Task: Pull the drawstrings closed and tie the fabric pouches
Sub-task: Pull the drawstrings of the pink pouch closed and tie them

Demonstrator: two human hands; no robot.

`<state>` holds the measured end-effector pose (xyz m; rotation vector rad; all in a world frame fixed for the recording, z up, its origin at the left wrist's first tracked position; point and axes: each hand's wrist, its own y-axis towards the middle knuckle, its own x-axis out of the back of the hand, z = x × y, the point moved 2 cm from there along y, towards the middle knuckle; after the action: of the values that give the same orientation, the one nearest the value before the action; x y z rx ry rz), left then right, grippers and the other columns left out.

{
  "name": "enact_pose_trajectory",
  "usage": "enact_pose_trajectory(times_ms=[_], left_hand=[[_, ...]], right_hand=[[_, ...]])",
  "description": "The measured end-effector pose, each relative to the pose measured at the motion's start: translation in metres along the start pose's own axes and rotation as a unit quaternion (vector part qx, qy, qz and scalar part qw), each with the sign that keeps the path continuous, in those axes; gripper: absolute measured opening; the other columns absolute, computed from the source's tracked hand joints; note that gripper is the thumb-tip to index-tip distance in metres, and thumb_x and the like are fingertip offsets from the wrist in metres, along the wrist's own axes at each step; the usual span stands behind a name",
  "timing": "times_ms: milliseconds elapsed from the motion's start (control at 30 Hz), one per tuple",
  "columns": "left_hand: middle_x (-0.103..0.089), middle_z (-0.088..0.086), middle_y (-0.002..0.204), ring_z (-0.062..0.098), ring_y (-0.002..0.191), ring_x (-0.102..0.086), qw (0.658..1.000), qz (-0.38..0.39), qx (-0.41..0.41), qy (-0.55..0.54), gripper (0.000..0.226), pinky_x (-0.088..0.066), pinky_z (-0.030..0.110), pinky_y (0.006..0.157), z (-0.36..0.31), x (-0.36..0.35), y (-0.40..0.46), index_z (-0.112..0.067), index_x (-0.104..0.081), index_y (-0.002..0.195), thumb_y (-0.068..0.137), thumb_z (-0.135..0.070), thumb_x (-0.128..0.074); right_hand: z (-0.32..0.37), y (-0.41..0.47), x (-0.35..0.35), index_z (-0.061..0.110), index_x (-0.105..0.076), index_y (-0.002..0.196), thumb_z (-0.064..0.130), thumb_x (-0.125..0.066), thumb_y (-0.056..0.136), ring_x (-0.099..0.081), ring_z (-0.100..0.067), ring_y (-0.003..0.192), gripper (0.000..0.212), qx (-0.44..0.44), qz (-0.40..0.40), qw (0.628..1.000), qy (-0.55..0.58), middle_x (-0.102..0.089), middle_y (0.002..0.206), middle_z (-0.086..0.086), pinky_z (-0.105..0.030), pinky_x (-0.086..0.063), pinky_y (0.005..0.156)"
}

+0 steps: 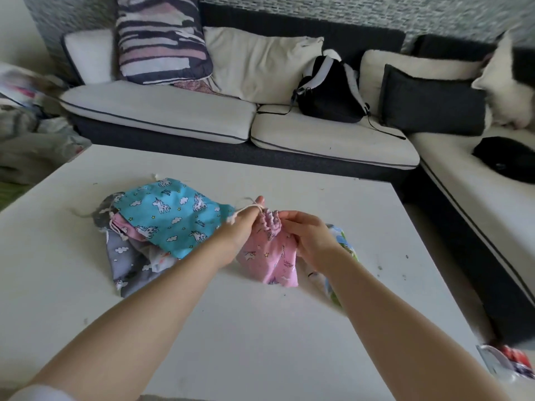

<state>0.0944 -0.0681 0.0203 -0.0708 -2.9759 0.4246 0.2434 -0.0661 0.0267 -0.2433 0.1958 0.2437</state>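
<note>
A pink unicorn-print pouch [273,257] lies on the white table [260,328] with its mouth gathered tight. My left hand [241,227] pinches its white drawstring [246,204], which loops over my fingers at the pouch's neck. My right hand [308,237] grips the gathered neck from the right side. To the left lies a pile of pouches: a blue unicorn pouch [170,215] on top, a pink one [130,228] and a grey cloud-print one [127,264] beneath. A white pouch with green print [346,250] lies partly hidden under my right wrist.
A dark sofa with white seat cushions [179,111] runs behind the table and along the right. A black backpack [330,91] and pillows sit on it. Crumpled fabric [31,134] lies at far left, and a red-and-white packet [509,366] is off the table's right corner.
</note>
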Motion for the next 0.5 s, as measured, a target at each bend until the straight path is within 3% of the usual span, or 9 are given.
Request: enact_pose_trajectory(times_ms=[133, 200, 267, 333, 433, 500], left_hand=[[-0.067, 0.014, 0.104, 0.034, 0.106, -0.059, 0.999, 0.004, -0.003, -0.035, 0.029, -0.044, 0.047, 0.098, -0.013, -0.017, -0.014, -0.02, -0.069, 0.089, 0.085, -0.013, -0.042], [-0.065, 0.006, 0.101, 0.026, 0.096, -0.061, 0.998, 0.054, -0.009, -0.023, 0.027, -0.049, 0.037, 0.089, -0.014, -0.023, -0.021, -0.013, -0.063, 0.112, 0.09, -0.013, -0.046], [-0.052, 0.001, 0.12, 0.015, 0.105, -0.052, 0.984, 0.158, -0.035, 0.08, 0.057, -0.046, 0.021, 0.083, -0.011, -0.024, -0.032, -0.017, -0.034, 0.14, 0.088, -0.001, -0.049], [-0.03, 0.002, 0.142, 0.011, 0.123, -0.034, 0.956, 0.237, -0.03, 0.17, 0.091, -0.039, 0.021, 0.092, -0.008, -0.024, -0.044, -0.03, -0.005, 0.147, 0.08, 0.008, -0.054], [-0.024, -0.008, 0.146, 0.0, 0.122, -0.027, 0.928, 0.307, -0.006, 0.213, 0.113, -0.028, 0.022, 0.096, -0.008, -0.028, -0.055, -0.037, 0.016, 0.143, 0.077, -0.008, -0.071], [-0.033, -0.015, 0.136, 0.001, 0.115, -0.037, 0.931, 0.293, 0.001, 0.219, 0.101, -0.03, 0.023, 0.095, -0.008, -0.032, -0.061, -0.039, 0.006, 0.145, 0.08, -0.031, -0.07]], right_hand=[[0.004, -0.008, 0.009, 0.014, -0.05, 0.082, -0.008, -0.048, 0.087, -0.058, -0.016, 0.054, 0.022, 0.0, -0.104, 0.994, 0.024, -0.063, 0.077, -0.008, -0.023, -0.047, 0.048], [0.002, -0.013, 0.013, 0.015, -0.05, 0.088, -0.01, -0.045, 0.085, -0.056, -0.02, 0.053, 0.026, -0.015, -0.144, 0.989, 0.034, -0.062, 0.075, -0.011, -0.026, -0.046, 0.049], [-0.001, -0.02, 0.016, 0.02, -0.056, 0.093, -0.01, -0.044, 0.082, -0.054, -0.021, 0.055, 0.034, -0.029, -0.168, 0.985, 0.009, -0.061, 0.072, -0.013, -0.027, -0.046, 0.051], [-0.004, -0.023, 0.018, 0.025, -0.062, 0.095, -0.01, -0.039, 0.08, -0.053, -0.023, 0.061, 0.045, -0.03, -0.182, 0.983, -0.011, -0.06, 0.072, -0.012, -0.031, -0.046, 0.059], [-0.003, -0.031, 0.018, 0.023, -0.07, 0.09, -0.012, -0.034, 0.08, -0.063, -0.025, 0.067, 0.051, -0.031, -0.188, 0.982, -0.018, -0.067, 0.074, -0.011, -0.036, -0.054, 0.074], [0.0, -0.035, 0.016, 0.021, -0.073, 0.083, -0.013, -0.033, 0.078, -0.066, -0.023, 0.067, 0.053, -0.024, -0.192, 0.981, 0.005, -0.069, 0.075, -0.011, -0.032, -0.055, 0.069]])
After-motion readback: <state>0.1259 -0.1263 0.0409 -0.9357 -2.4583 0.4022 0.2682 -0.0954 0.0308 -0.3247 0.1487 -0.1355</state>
